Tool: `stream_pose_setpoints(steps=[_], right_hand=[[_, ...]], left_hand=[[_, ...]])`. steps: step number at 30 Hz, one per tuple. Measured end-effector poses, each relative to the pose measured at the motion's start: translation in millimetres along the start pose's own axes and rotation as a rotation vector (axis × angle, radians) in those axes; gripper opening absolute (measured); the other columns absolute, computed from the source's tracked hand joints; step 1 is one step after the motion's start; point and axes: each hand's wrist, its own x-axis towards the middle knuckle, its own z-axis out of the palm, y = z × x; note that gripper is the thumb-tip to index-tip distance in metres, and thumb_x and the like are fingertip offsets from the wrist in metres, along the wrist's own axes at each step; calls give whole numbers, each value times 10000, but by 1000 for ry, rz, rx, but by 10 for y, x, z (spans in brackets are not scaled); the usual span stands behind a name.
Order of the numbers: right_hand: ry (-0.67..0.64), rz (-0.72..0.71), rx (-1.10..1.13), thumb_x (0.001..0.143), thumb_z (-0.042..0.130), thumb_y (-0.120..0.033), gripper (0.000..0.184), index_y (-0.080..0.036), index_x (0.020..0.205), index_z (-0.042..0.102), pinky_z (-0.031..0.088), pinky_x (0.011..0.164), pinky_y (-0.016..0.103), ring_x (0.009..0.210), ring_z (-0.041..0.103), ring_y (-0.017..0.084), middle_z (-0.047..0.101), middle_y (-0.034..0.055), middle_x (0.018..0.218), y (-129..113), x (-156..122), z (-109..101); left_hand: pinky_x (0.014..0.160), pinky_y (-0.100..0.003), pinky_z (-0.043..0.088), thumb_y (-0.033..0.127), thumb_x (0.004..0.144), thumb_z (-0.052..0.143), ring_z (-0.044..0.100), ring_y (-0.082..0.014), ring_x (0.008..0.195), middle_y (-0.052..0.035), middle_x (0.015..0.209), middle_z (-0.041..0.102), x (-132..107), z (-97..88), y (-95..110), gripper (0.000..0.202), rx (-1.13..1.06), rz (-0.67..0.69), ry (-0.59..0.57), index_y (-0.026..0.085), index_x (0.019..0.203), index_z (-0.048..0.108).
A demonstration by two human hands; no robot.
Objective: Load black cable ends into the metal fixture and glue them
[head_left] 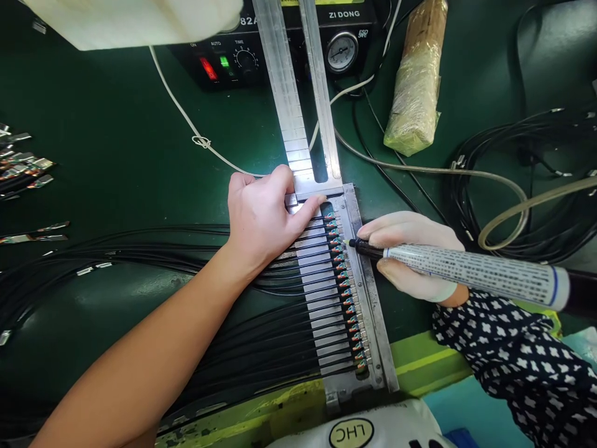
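Note:
My bare left hand (261, 218) is closed on the upper end of a long metal wire-clamping fixture (373, 298), thumb pressed on top. Several black cables (270, 323) lie side by side across the fixture. Their stripped ends show small coloured wires (346, 283) lined up with metal connectors along the right rail. My right hand (415, 249), in a white glove, grips a thick marker-like pen (471, 267) with a white printed barrel. Its black tip points left, at or just above the wire ends near the fixture's upper part; contact is unclear.
Behind the fixture stands a black control box (214, 68) with lit switches and a gauge. A plastic-wrapped block (415, 87) lies to its right. Coiled black cables (466, 180) and a clear hose (420, 169) are at right. Cable ends with connectors (23, 168) lie at far left.

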Motion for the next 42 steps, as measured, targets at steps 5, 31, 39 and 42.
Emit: stream_pose_setpoints(steps=[5,31,39,42], right_hand=[[16,4,-9,818,790,-172,245,-153,1055,733,620,871,373,956,740,235,757,121,1048,3,11,10],[-56,-20,-80,816,782,-206,249,-173,1055,719,646,825,327,915,758,227,767,118,1020,-92,-54,-17],[-68,-44,-64,805,786,-192,261,-153,1054,716,649,812,321,907,756,226,761,139,1017,-88,-72,-35],[-63,-30,-61,817,778,-209,253,-185,1059,712,652,806,323,908,756,219,763,110,1024,-90,-82,-37]], left_hand=[[853,-413,398,589,842,645,473,-168,592,19,622,543,-1,-8,4,408,-3,8,1,232,763,465],[860,-419,395,585,845,657,529,-190,623,15,629,550,-6,-3,11,404,7,6,4,229,769,483],[842,-404,389,610,854,646,499,-161,592,32,637,551,-6,1,-1,449,27,27,15,229,757,430],[838,-400,387,600,851,658,490,-157,587,32,639,548,-6,-2,1,453,23,28,29,224,755,423]])
